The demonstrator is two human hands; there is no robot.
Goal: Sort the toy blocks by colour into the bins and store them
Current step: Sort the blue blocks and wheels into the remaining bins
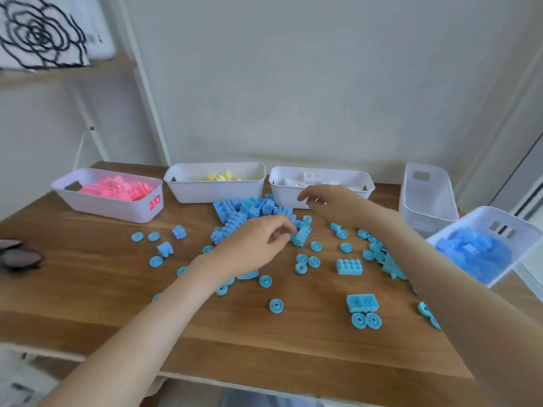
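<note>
Four white plastic bins hold sorted pieces. The bin at mid left (117,210) holds pink blocks, the centre bin (217,192) yellow blocks, the bin right of centre (286,198) white blocks, and the bin at the right edge (458,230) blue blocks. A fifth bin (426,207) at mid right shows bare walls. Loose blue toy blocks (349,266) lie scattered over the wooden table (88,289) at centre frame. The left hand (252,245) pinches a blue studded brick (302,236) with curled fingertips. The right hand (335,204) has curled fingers; whether it holds anything cannot be told.
</note>
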